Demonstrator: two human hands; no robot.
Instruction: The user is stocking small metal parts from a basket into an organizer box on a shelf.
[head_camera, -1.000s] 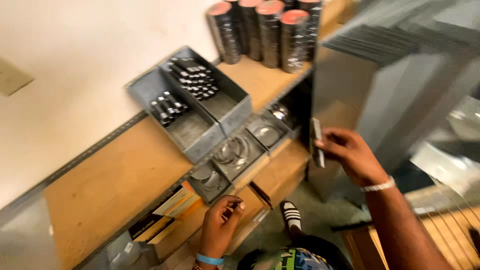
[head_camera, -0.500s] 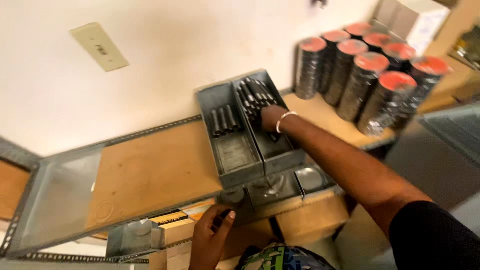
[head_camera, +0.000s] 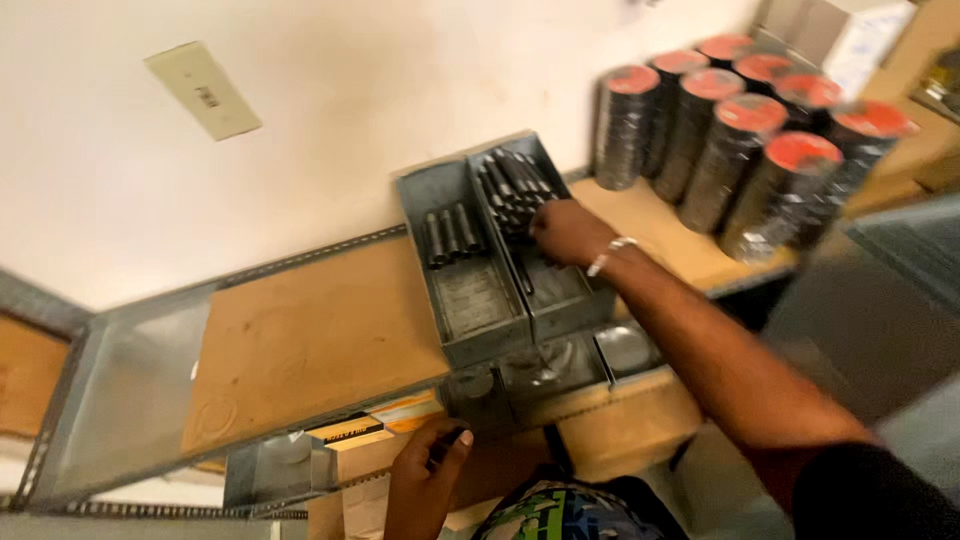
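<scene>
Right hand (head_camera: 568, 232) reached across into the right of two grey metal bins (head_camera: 540, 262) on the wooden shelf (head_camera: 310, 335). Grip curled over the pile of dark metal cylinders (head_camera: 512, 185) at the bin's far end, fingers touching the near pieces; cannot tell whether one is actually pinched, fingertips hidden and blurred. White bracelet (head_camera: 610, 255) at the wrist. Forearm stretched diagonally from lower right over the bin's front corner.

Left bin (head_camera: 470, 290) just beside, walls touching the right one; three short dark cylinders (head_camera: 448, 235) standing in a row at its far end, bare floor nearer the front.

Left hand (head_camera: 425, 480) low at bottom centre, below the shelf edge, near the lower level. Grip loosely closed, thumb nail showing; a small dark item seems held near the fingertips, too blurred to name.

Small open metal trays (head_camera: 560, 365) tucked under the shelf front, below the bins. Another grey tray (head_camera: 275, 470) lower left. Flat yellow-and-black box (head_camera: 350, 430) beside the left hand.

Stacks of dark discs with red-orange centres (head_camera: 740, 130) on the shelf at upper right, well apart from the bins. Beige wall (head_camera: 330, 110) behind, with a cream switch plate (head_camera: 203, 90) upper left. Patterned green-blue garment (head_camera: 570, 505) at bottom edge.
</scene>
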